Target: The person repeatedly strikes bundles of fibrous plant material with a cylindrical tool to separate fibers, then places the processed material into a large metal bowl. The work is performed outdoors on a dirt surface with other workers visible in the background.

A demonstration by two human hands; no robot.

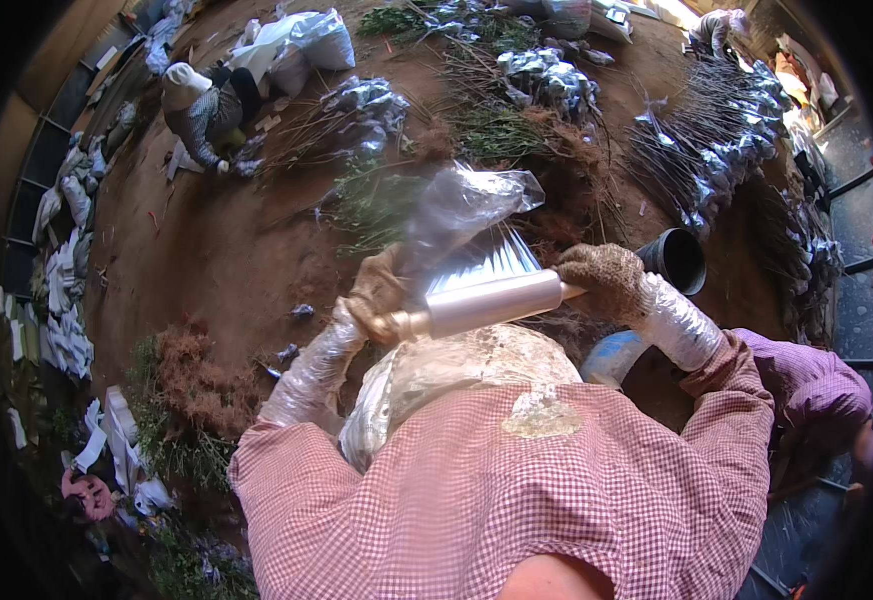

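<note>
A roll of clear stretch film [495,300] lies across the front of my body, on a core that sticks out at both ends. My left hand [378,296], in a soiled work glove, closes on the core's left end. The right end is gripped by my right hand [601,276], also gloved. From the roll, a taut, creased sheet of film [485,259] runs up to a film-wrapped bundle [474,199] just beyond. Blurred leafy stems [380,199] show left of that bundle; whether they belong to it I cannot tell. Film also wraps both my forearms.
Wrapped bundles of bare-stemmed plants [706,150] lie at right, others [549,79] farther ahead. A black bucket [680,262] lies tipped beyond my right hand. Loose rooted plants [204,382] are at left. One person crouches [208,112] far left; another bends [804,375] close at right.
</note>
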